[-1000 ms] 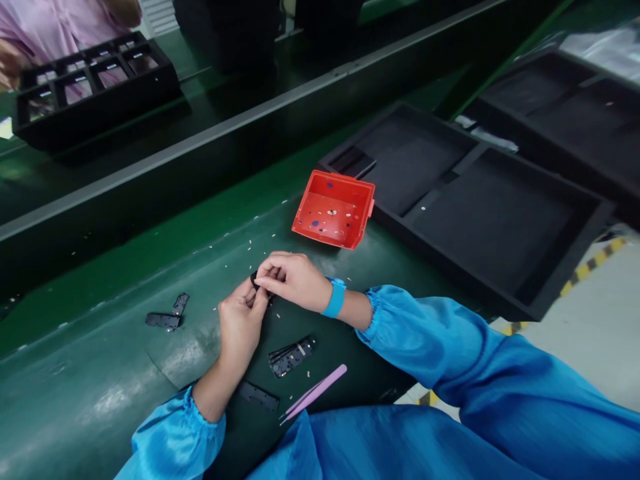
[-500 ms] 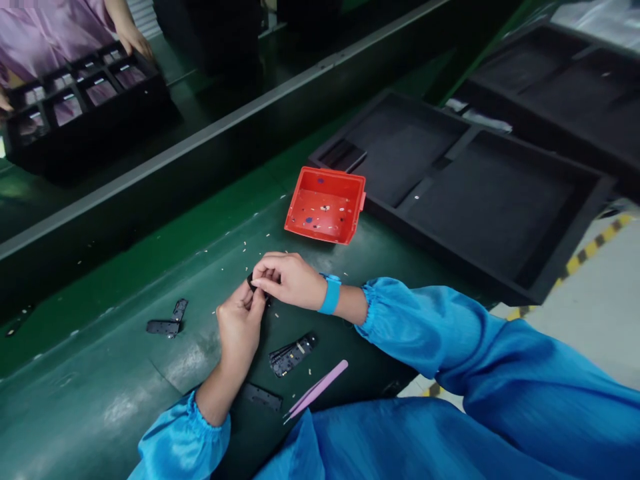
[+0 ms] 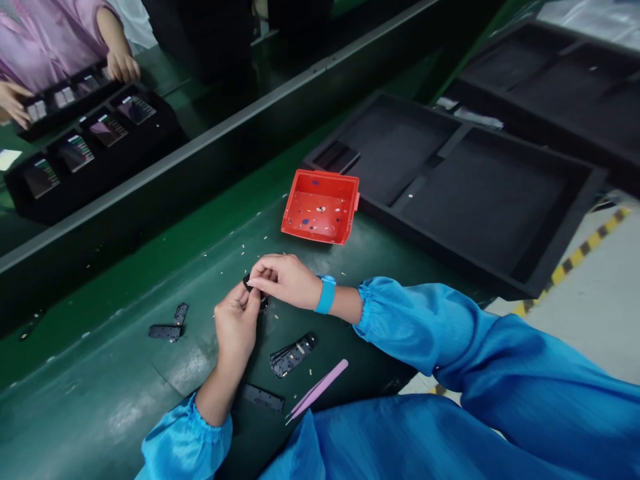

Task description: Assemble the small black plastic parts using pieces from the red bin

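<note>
Pink tweezers (image 3: 317,390), slim and pointed, are lying at the near edge of the green bench (image 3: 100,393), beside flat black plastic strips (image 3: 293,353). Just beyond, the left hand (image 3: 235,327) and right hand (image 3: 285,280) are meeting, their fingers pinching one small dark part (image 3: 249,283) between them above the bench's middle. Farther on, a square red tray (image 3: 320,207) is sitting with specks inside, touching a matte black foam tray (image 3: 475,193) toward the right edge.
</note>
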Demonstrator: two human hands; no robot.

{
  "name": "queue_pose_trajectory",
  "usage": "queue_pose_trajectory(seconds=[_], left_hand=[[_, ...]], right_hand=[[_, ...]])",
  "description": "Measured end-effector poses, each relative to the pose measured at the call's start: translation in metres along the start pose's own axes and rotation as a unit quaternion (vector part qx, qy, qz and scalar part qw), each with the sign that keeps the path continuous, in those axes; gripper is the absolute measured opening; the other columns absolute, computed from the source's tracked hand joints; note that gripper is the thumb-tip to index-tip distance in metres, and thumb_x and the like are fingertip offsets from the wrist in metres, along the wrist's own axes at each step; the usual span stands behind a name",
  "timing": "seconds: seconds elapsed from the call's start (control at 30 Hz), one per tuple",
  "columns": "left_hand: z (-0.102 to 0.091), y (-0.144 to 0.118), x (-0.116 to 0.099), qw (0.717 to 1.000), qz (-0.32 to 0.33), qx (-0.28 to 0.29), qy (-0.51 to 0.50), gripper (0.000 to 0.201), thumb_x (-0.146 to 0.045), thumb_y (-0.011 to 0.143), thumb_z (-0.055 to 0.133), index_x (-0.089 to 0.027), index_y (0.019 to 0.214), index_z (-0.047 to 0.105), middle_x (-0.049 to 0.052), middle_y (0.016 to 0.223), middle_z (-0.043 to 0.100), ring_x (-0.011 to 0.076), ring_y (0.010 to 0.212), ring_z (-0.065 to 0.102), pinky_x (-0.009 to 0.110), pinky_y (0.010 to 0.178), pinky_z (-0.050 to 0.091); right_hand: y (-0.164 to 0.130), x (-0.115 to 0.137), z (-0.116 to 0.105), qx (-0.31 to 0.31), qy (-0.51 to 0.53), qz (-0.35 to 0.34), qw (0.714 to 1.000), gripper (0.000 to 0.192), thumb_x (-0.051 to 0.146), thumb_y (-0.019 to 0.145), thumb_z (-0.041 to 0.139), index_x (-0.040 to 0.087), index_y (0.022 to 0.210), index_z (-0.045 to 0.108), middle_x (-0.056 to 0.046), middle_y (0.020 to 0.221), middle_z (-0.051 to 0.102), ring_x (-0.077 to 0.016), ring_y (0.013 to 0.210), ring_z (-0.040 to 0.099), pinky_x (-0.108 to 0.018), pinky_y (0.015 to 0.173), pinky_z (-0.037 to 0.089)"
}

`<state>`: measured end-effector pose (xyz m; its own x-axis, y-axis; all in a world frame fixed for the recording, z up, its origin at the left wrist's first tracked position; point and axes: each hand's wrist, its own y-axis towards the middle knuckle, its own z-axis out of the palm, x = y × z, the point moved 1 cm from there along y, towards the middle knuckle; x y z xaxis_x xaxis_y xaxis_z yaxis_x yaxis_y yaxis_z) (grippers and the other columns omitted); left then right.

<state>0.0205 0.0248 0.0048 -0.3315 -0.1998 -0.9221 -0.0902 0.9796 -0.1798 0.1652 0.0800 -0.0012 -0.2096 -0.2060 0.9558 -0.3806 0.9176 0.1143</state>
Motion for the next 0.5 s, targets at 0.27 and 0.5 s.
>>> queue_pose_trajectory(seconds=[0.27, 0.5], left_hand=[[0.0017, -0.0047, 0.0000, 0.999, 0.022, -0.014, 0.038, 0.031, -0.038, 0.092, 0.060, -0.014, 0.101, 0.076, 0.002, 0.081, 0.077, 0.0170, 0.074, 0.067, 0.021, 0.069, 0.049], [0.0005, -0.0043, 0.0000, 0.998, 0.029, -0.012, 0.057, 0.033, -0.039, 0.094, 0.058, -0.014, 0.104, 0.076, 0.002, 0.081, 0.077, 0.0164, 0.074, 0.067, 0.021, 0.068, 0.047]], right_hand=[[-0.0017, -0.0008, 0.0035, -0.020, -0.019, 0.002, 1.000, 0.007, 0.012, 0.082, 0.071, 0.015, 0.076, 0.067, 0.001, 0.078, 0.067, -0.0085, 0.068, 0.060, -0.022, 0.070, 0.049], [-0.0016, -0.0003, 0.0013, 0.000, -0.013, -0.010, 1.000, 0.006, 0.015, 0.085, 0.068, 0.015, 0.080, 0.068, 0.000, 0.080, 0.066, -0.0085, 0.069, 0.060, -0.022, 0.072, 0.049]])
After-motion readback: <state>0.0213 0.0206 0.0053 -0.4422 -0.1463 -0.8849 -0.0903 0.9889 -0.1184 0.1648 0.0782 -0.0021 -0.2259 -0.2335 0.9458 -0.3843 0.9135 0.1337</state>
